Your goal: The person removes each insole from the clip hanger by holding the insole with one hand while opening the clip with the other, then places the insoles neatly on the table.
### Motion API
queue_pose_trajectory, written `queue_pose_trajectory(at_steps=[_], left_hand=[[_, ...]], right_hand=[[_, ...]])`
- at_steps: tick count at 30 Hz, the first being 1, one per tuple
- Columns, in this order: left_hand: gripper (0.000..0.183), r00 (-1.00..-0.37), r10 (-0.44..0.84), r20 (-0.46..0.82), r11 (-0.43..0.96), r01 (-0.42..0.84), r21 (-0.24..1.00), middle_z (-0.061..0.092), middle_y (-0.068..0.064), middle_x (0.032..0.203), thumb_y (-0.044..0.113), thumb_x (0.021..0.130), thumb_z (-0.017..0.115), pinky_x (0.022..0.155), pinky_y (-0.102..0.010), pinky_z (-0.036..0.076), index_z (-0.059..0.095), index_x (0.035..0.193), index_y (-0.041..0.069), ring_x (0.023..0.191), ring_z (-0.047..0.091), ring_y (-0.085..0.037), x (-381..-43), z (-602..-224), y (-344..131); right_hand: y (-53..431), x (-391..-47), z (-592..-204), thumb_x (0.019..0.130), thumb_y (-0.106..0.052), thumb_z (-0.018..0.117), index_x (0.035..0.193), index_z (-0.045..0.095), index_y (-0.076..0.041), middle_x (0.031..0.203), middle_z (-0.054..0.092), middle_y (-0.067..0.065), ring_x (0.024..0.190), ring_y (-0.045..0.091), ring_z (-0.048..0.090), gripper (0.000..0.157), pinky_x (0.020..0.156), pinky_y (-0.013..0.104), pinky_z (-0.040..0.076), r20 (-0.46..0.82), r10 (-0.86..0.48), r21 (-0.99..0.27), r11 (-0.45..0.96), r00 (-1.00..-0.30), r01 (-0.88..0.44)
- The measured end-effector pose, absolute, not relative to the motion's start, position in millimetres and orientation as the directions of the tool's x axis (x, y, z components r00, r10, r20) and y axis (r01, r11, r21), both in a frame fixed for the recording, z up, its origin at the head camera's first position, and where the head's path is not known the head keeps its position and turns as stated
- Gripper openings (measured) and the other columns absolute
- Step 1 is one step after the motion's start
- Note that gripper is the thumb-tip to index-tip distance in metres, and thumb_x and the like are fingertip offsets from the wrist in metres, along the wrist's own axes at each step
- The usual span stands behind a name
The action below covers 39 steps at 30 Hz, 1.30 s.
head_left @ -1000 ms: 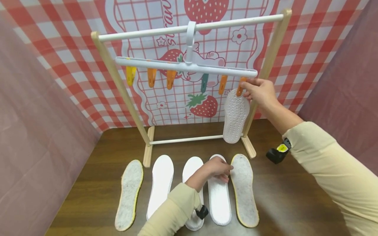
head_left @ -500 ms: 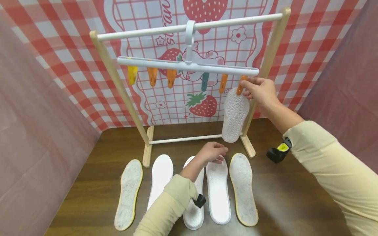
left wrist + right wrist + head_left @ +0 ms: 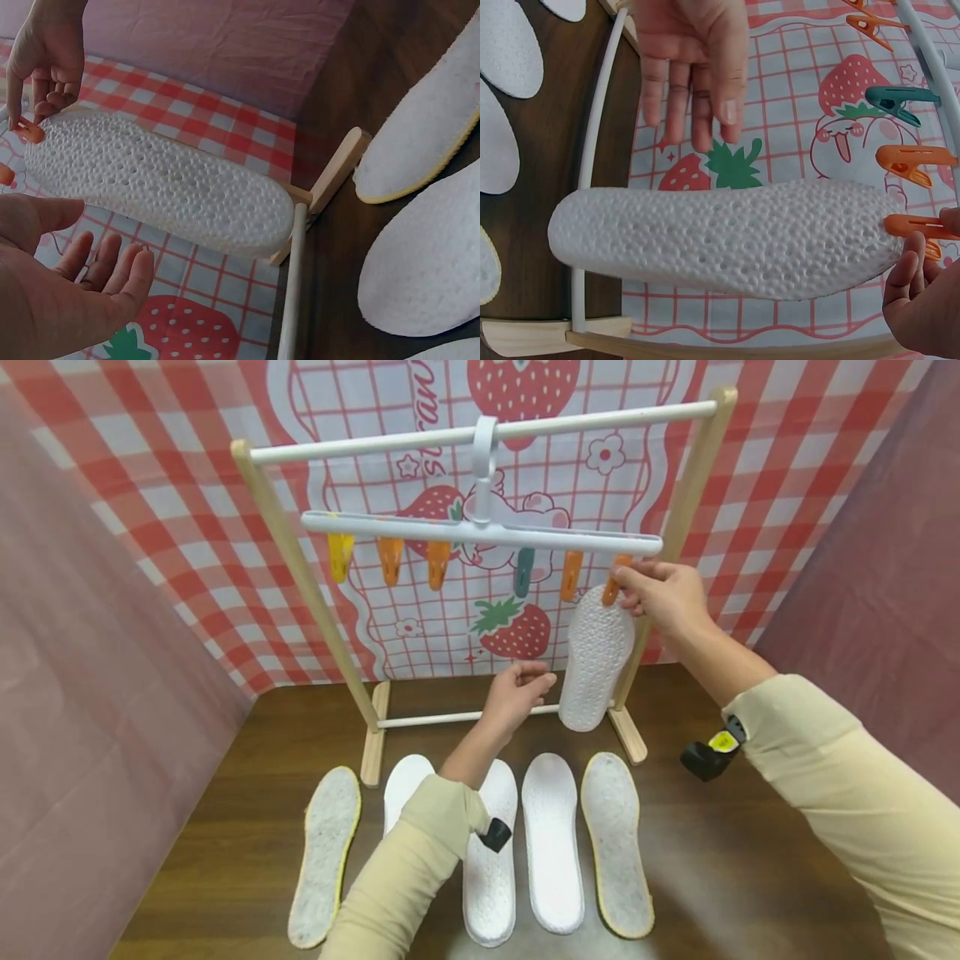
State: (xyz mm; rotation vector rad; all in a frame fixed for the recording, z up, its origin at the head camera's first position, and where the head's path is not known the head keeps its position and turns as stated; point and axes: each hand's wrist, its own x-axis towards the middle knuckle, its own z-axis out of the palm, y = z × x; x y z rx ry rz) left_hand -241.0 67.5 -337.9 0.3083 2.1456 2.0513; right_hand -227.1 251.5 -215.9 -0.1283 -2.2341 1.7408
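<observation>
A white, bumpy insole (image 3: 596, 652) hangs by its top end from the rightmost orange clothespin (image 3: 611, 591) on the hanger (image 3: 450, 532). My right hand (image 3: 670, 597) pinches that clothespin between thumb and fingers; the right wrist view shows the clothespin's jaws on the insole's edge. To the insole's left, my left hand (image 3: 516, 697) is in the air with fingers loosely extended. It holds nothing, and the left wrist view shows the palm (image 3: 67, 292) close to the insole but apart from it.
Several insoles lie in a row on the wooden table, among them a grey one with yellow edging (image 3: 618, 843) and a white one (image 3: 553, 843). A wooden rack (image 3: 675, 527) carries the hanger. More clothespins, yellow (image 3: 341, 560), orange (image 3: 437, 567) and green (image 3: 523, 572), hang from it.
My left hand has risen from over the white insoles on the table to beside the hanging insole. My right hand keeps its pinch on the clothespin, and the hanger has shifted slightly right.
</observation>
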Motion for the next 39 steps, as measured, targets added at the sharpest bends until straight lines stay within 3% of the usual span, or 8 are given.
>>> queue_pose_trajectory(at_steps=[7, 16, 20, 29, 35, 39], left_hand=[[0.035, -0.961, 0.254, 0.104, 0.057, 0.123, 0.991, 0.062, -0.008, 0.115, 0.021, 0.088, 0.065, 0.087, -0.031, 0.052, 0.059, 0.119, 0.007, 0.1, 0.059, -0.016, -243, -332, 72], [0.041, -0.936, 0.297, 0.19, 0.083, 0.224, 0.971, 0.061, -0.014, 0.125, 0.018, 0.091, 0.061, 0.095, -0.028, 0.049, 0.055, 0.127, 0.001, 0.117, 0.057, -0.023, -244, -320, 82], [0.04, -0.94, 0.286, 0.183, 0.077, 0.213, 0.974, 0.062, -0.016, 0.12, 0.017, 0.091, 0.061, 0.092, -0.028, 0.05, 0.055, 0.126, 0.0, 0.112, 0.059, -0.023, -244, -318, 85], [0.032, -0.956, 0.256, 0.143, 0.009, 0.151, 0.989, 0.064, -0.018, 0.104, 0.015, 0.09, 0.062, 0.069, -0.023, 0.055, 0.061, 0.116, -0.004, 0.079, 0.056, -0.01, -244, -321, 91], [0.033, -0.948, 0.288, 0.135, -0.016, 0.136, 0.991, 0.063, -0.018, 0.106, 0.014, 0.091, 0.061, 0.073, -0.027, 0.057, 0.059, 0.119, -0.004, 0.083, 0.059, -0.013, -242, -318, 91], [0.032, -0.939, 0.321, 0.126, -0.024, 0.125, 0.992, 0.063, -0.015, 0.103, 0.015, 0.091, 0.061, 0.074, -0.029, 0.058, 0.06, 0.118, -0.003, 0.084, 0.062, -0.016, -241, -318, 90]], right_hand=[[253, -223, -219, 0.087, -0.036, 0.064, 0.123, 0.053, 0.007, 0.068, 0.061, -0.018, 0.055, -0.002, 0.053, 0.058, 0.053, 0.013, 0.047, 0.182, 0.259, -0.952, 0.286, -0.949, -0.104], [254, -221, -221, 0.086, -0.037, 0.065, 0.119, 0.055, 0.01, 0.068, 0.062, -0.02, 0.052, -0.001, 0.051, 0.058, 0.053, 0.015, 0.047, 0.192, 0.232, -0.944, 0.309, -0.953, -0.115], [253, -220, -222, 0.086, -0.037, 0.065, 0.119, 0.056, 0.01, 0.067, 0.061, -0.021, 0.051, -0.001, 0.05, 0.058, 0.052, 0.014, 0.046, 0.195, 0.24, -0.941, 0.321, -0.951, -0.112], [251, -222, -221, 0.086, -0.037, 0.065, 0.113, 0.058, 0.006, 0.068, 0.059, -0.016, 0.053, -0.001, 0.049, 0.051, 0.052, 0.014, 0.045, 0.231, 0.224, -0.944, 0.287, -0.947, -0.163], [253, -224, -222, 0.086, -0.036, 0.066, 0.101, 0.06, -0.001, 0.059, 0.055, -0.01, 0.052, 0.001, 0.048, 0.039, 0.051, 0.015, 0.045, 0.275, 0.214, -0.947, 0.23, -0.937, -0.225], [254, -224, -221, 0.085, -0.033, 0.068, 0.086, 0.064, -0.011, 0.054, 0.053, -0.009, 0.049, 0.002, 0.048, 0.022, 0.049, 0.016, 0.044, 0.287, 0.216, -0.95, 0.19, -0.933, -0.248]])
